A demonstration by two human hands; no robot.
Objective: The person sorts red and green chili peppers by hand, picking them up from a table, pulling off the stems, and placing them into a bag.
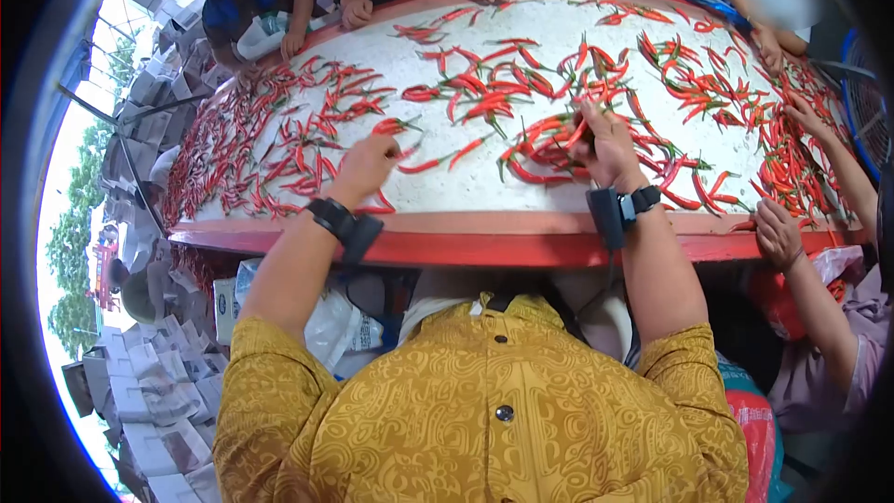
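Note:
Red chilies with green stems lie scattered over a white tabletop [447,191] with a red and pink rim. My left hand [370,166] is over the near left part of the table, fingers curled together beside a few loose chilies [424,166]; what it holds, if anything, is hidden. My right hand [605,144] is closed around red chilies, thumb and fingers pinched, above a small pile of chilies [535,154]. Both wrists wear dark bands with black devices.
A dense heap of smaller chilies [219,158] covers the left end. Co-workers' hands rest at the far edge and reach in at the right, one hand [778,231] on the near right rim. A blue fan [864,102] stands at the far right, plastic bags [331,331] below the table.

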